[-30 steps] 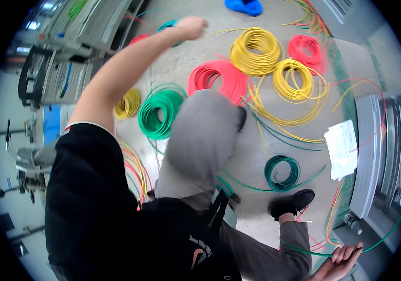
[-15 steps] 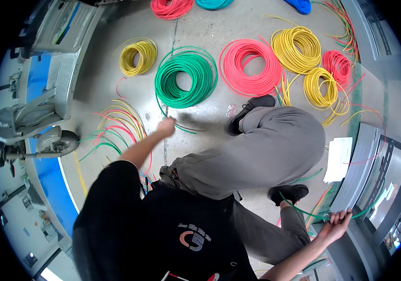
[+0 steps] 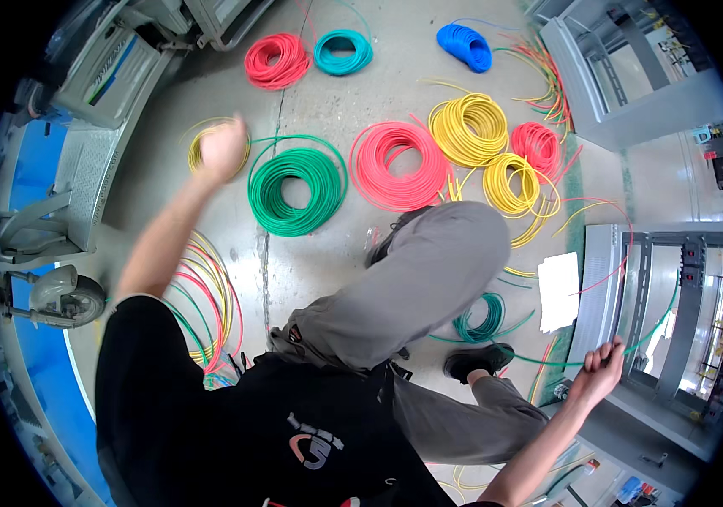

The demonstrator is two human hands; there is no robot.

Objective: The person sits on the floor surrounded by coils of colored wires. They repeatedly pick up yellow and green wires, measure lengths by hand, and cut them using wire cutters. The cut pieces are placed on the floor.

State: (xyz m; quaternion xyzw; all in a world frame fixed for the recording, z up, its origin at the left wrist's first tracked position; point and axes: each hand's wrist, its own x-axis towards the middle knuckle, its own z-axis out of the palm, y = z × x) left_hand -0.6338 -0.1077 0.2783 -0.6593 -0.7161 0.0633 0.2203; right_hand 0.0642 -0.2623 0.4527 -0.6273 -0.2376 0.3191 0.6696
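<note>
My left hand (image 3: 222,150), blurred by motion, is closed in front of a small yellow wire coil (image 3: 196,155), which it partly covers. A green strand runs to this hand from the large green wire coil (image 3: 260,190) on the floor to its right. On the far right, my right hand (image 3: 600,369) pinches a green wire (image 3: 653,335). One side of that wire rises into an open grey metal frame (image 3: 693,296); the other trails left toward my shoe. Near that shoe lies a smaller dark green coil (image 3: 486,316).
Pink coils (image 3: 361,169), yellow coils (image 3: 454,127), a teal coil (image 3: 324,54) and a blue coil (image 3: 467,48) lie about the floor. White papers (image 3: 557,291) rest beside the frame. Cut wires (image 3: 228,296) fan out at left, near a wheeled vehicle (image 3: 83,300).
My left hand has moved up and left, from below the green coil to the small yellow one. My right hand keeps its wire. The view has shifted, and the dark green coil now shows.
</note>
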